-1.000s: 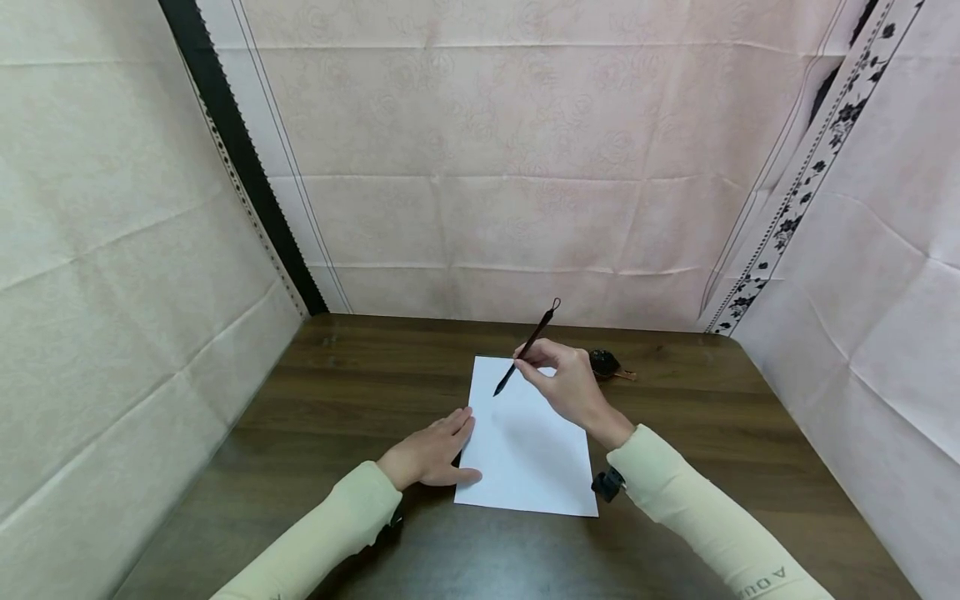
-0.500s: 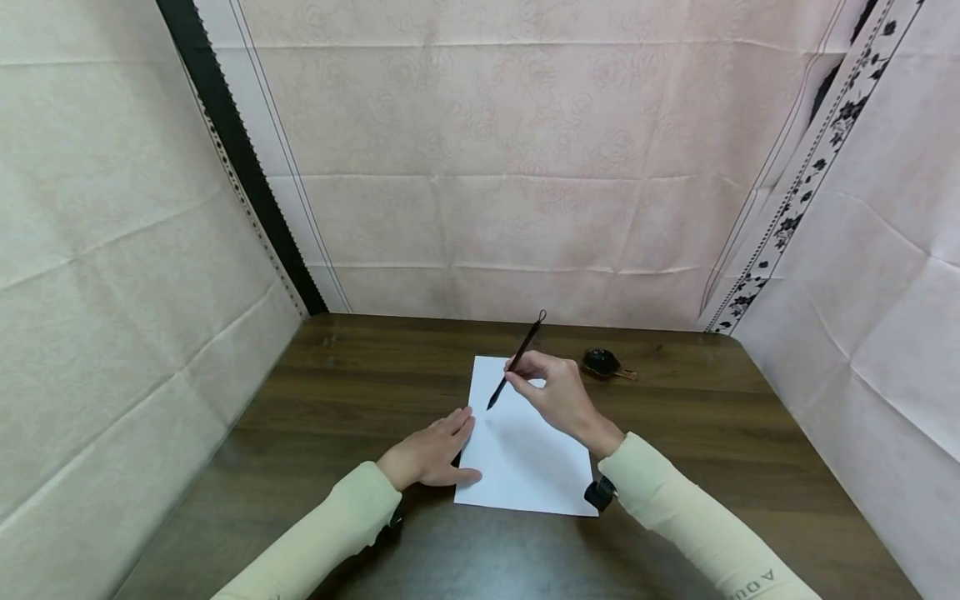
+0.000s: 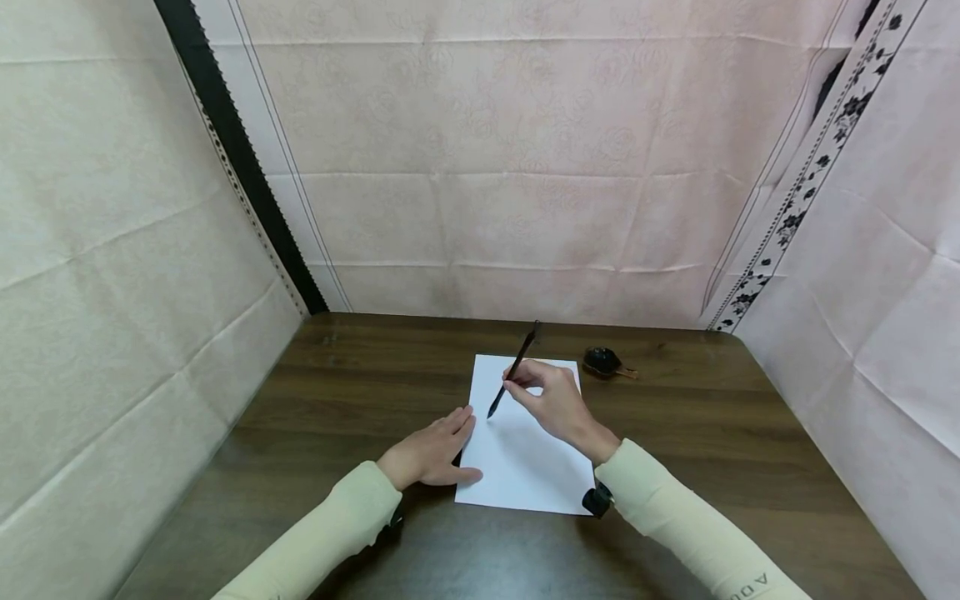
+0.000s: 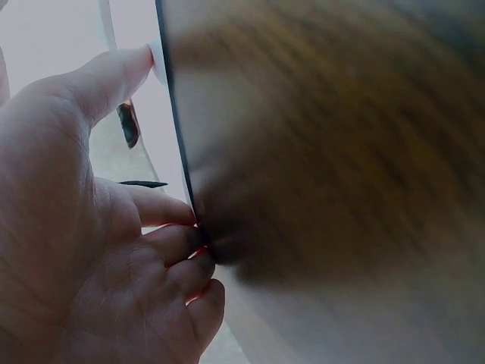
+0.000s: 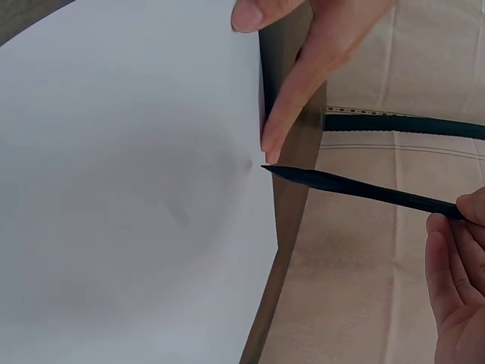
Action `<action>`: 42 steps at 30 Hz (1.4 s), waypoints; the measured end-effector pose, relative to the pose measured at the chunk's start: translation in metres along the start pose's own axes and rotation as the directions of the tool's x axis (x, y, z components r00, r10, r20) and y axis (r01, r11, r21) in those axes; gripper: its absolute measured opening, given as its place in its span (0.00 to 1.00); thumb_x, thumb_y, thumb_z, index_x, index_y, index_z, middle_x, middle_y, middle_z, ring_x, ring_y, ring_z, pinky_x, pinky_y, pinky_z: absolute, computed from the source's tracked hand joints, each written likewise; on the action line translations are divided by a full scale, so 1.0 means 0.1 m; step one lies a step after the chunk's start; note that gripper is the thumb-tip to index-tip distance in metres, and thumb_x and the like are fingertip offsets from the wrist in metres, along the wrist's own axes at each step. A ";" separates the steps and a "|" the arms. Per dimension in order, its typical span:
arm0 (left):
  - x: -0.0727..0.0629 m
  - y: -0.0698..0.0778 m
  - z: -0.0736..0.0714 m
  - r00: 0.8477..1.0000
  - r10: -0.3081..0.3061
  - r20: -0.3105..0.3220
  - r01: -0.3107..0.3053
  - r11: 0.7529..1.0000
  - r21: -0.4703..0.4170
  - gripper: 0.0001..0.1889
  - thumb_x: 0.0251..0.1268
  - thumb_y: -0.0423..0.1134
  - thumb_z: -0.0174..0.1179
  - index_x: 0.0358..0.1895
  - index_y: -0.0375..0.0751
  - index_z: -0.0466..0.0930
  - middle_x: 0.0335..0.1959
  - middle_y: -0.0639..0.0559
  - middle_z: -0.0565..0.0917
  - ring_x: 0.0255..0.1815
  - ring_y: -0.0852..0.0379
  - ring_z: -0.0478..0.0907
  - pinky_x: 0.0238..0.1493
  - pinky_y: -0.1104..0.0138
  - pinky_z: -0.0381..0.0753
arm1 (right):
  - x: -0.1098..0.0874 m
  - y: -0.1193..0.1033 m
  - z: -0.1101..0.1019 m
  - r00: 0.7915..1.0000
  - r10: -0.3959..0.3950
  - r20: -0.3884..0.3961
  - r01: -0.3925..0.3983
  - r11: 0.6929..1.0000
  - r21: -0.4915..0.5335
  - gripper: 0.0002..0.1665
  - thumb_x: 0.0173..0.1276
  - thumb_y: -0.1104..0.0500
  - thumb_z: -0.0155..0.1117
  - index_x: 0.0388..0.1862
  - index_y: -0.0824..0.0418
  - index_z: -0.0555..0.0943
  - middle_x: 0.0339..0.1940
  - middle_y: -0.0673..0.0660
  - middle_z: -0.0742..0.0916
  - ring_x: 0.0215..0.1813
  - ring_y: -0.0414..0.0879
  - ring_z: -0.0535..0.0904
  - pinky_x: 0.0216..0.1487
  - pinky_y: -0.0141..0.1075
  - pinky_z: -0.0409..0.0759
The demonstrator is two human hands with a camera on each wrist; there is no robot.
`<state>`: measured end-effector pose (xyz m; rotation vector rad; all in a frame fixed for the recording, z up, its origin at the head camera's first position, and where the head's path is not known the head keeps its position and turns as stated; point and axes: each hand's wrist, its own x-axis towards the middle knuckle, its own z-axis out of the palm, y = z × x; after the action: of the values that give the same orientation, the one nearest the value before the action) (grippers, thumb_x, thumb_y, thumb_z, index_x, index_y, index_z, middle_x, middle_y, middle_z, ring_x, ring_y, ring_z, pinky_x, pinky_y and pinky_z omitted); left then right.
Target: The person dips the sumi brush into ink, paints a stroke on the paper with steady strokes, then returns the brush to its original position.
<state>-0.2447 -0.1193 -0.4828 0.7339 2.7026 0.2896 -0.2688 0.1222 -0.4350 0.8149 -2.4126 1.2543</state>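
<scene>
A sheet of white paper [image 3: 517, 467] lies on the table, with no ink marks that I can make out. My left hand [image 3: 431, 450] rests along its left edge, fingers extended and the thumb on the sheet. In my right hand [image 3: 551, 404] a dark calligraphy brush [image 3: 517, 358] is pinched between thumb and fingers, slanting with its hanging loop up and away. Its pointed black tip [image 5: 284, 173] is over the sheet's upper left part, close to the left fingertips. Whether the tip touches the paper I cannot tell.
A small dark glossy dish [image 3: 600, 361] with a brownish handle stands beyond the paper's upper right corner. The brown wooden table [image 3: 712, 433] extends around the sheet. Pale patterned cloth [image 3: 480, 167] hangs at the back and both sides.
My right hand has moved the brush left and toward me, lowering its tip toward the sheet; the dark dish shows more fully. The left hand has stayed put.
</scene>
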 end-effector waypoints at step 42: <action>-0.02 -0.01 0.00 1.000 0.010 -0.006 -0.010 1.000 0.017 0.51 0.72 0.67 0.60 0.85 0.37 0.54 0.89 0.43 0.51 0.90 0.46 0.50 0.86 0.50 0.60 | 0.04 0.06 -0.09 0.992 -0.019 0.128 0.027 0.997 -0.068 0.07 0.73 0.65 0.70 0.48 0.59 0.88 0.45 0.58 0.94 0.46 0.46 0.92 0.52 0.45 0.91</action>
<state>-0.2437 -0.1208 -0.4829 0.7526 2.7106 0.2720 -0.2755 0.1308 -0.4316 0.9254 -2.5233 1.1344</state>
